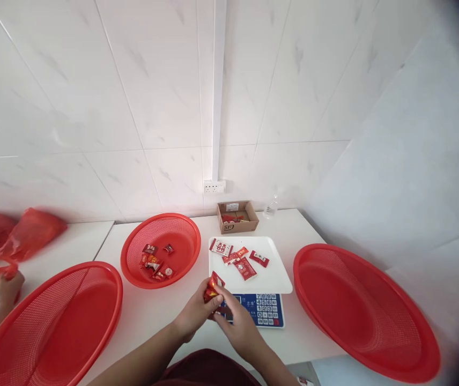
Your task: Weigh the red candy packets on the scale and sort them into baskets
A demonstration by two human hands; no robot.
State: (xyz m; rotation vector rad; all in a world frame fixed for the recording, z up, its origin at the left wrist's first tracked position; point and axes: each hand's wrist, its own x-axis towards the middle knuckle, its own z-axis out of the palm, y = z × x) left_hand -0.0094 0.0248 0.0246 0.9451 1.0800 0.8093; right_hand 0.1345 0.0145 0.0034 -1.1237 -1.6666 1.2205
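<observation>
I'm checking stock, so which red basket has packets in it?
The middle basket, left of the white scale tray; only it shows packets inside.

The right hand [240, 323] partly hides what seem red packets [215, 281].

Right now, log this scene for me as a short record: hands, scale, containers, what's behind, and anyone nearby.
Hands: left hand and right hand share a grip on shiny red packets
Centre: scale with white tray, bearing one white packet with red print and several red ones
Containers: red left basket, red right basket, and red middle basket holding small wrapped pieces
Behind: cardboard box, open, red things inside; clear bottle to its right
Nearby: another person's hand at red plastic bags, far left
</observation>
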